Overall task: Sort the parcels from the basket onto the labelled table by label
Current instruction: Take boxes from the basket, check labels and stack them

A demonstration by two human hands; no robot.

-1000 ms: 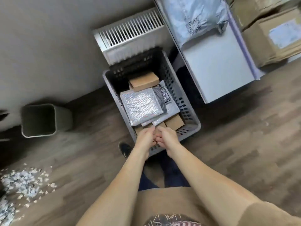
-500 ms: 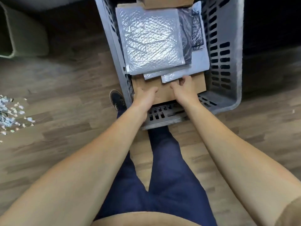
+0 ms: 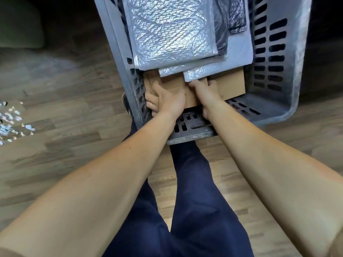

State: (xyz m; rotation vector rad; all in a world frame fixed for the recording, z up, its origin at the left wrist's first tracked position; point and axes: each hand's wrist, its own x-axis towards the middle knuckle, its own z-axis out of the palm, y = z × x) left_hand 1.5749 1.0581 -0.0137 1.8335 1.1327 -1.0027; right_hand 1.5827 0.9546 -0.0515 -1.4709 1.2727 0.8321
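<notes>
The cardboard box [image 3: 232, 86] lies flat at the near end of the grey basket [image 3: 289, 93], its far edge tucked under a white mailer [image 3: 239, 58] and a silver bubble mailer [image 3: 172, 34]. The left hand [image 3: 165, 101] grasps the box's left end, fingers curled down its side. The right hand [image 3: 204, 91] grasps the near edge, fingers on top and thumb underneath. A dark bag [image 3: 237, 13] lies farther back. Paper scraps [image 3: 11, 117] litter the wooden floor [image 3: 65, 108] at the left.
</notes>
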